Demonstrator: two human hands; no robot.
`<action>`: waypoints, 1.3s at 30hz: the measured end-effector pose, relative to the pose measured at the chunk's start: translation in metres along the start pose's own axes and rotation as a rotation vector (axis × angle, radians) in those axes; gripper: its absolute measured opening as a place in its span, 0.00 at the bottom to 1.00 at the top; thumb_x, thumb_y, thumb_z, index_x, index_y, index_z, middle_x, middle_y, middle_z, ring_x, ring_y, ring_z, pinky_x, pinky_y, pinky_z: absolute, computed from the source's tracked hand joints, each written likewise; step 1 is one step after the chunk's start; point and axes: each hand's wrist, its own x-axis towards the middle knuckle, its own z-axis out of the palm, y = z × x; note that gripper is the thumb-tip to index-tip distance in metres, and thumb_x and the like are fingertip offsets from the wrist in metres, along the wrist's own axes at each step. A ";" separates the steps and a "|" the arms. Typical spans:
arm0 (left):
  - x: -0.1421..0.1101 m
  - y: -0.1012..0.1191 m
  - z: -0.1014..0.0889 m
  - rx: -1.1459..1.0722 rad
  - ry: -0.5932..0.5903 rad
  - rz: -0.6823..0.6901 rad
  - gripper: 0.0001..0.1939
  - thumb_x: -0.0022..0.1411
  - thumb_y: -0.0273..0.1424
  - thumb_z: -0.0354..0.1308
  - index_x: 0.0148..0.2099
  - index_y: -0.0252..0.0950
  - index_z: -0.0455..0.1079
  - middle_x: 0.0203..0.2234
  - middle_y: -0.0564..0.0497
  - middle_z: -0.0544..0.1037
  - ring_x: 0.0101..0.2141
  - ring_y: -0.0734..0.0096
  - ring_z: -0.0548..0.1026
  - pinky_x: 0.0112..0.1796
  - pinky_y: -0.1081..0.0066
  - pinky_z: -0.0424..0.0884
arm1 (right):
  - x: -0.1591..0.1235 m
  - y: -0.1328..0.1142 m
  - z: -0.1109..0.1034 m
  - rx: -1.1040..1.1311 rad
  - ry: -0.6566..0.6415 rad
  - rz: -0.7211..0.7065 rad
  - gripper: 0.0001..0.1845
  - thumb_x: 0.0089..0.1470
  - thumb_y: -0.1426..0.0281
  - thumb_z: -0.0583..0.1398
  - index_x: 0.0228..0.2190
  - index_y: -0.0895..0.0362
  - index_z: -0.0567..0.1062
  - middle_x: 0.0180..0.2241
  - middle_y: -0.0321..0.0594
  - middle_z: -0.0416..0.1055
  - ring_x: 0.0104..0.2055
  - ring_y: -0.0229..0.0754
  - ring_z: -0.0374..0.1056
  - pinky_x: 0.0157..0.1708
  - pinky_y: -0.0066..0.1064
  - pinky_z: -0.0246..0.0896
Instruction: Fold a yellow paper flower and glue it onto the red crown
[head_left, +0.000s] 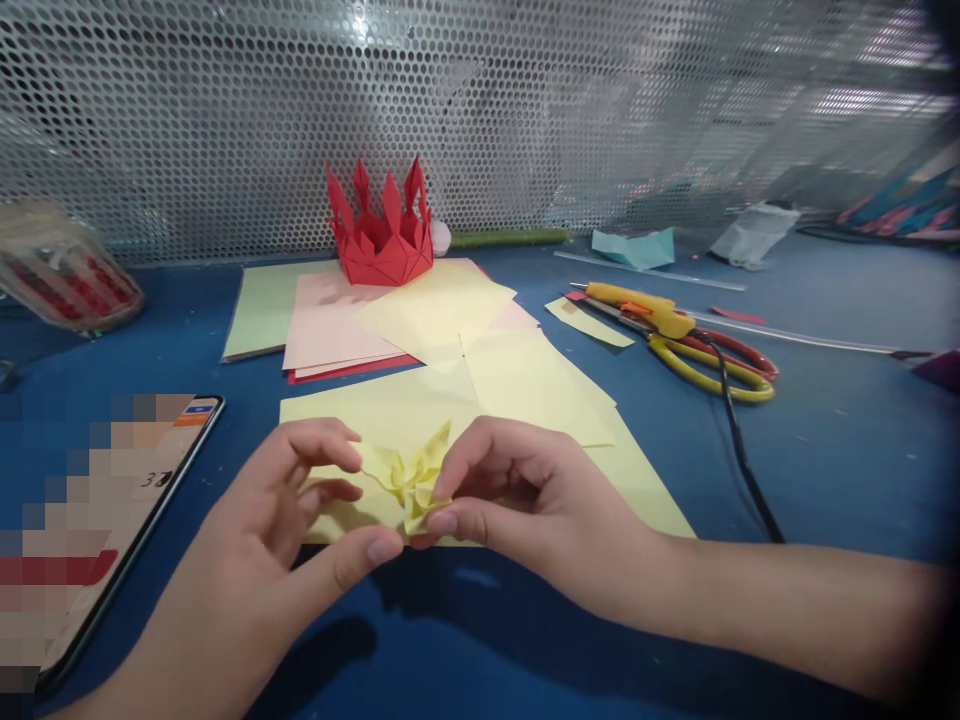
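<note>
A small folded yellow paper flower [409, 485] with pointed petals is pinched between the thumb and fingers of my right hand [517, 490]. On its other side, my left hand [292, 530] is open, with the thumb and fingers apart and curved around the flower's left edge. The left thumb tip is close to the flower's base; I cannot tell whether it touches. Beneath both hands lie flat sheets of yellow paper [540, 380], partly overlapping each other.
Behind stands a red paper crown [386, 240] by pink sheets [337, 320] and a green pad [259, 305]. To the right lie a yellow glue gun [637, 305] with a black cord and scissors [712, 380]. A phone [150, 500] and a jar [71, 270] are at left.
</note>
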 end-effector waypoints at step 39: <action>-0.009 0.020 0.021 0.101 0.086 0.077 0.10 0.50 0.26 0.66 0.26 0.51 0.79 0.23 0.64 0.83 0.25 0.75 0.80 0.30 0.82 0.75 | -0.008 -0.003 0.001 -0.421 -0.103 -0.268 0.03 0.59 0.75 0.62 0.34 0.58 0.77 0.31 0.38 0.78 0.32 0.35 0.76 0.34 0.22 0.72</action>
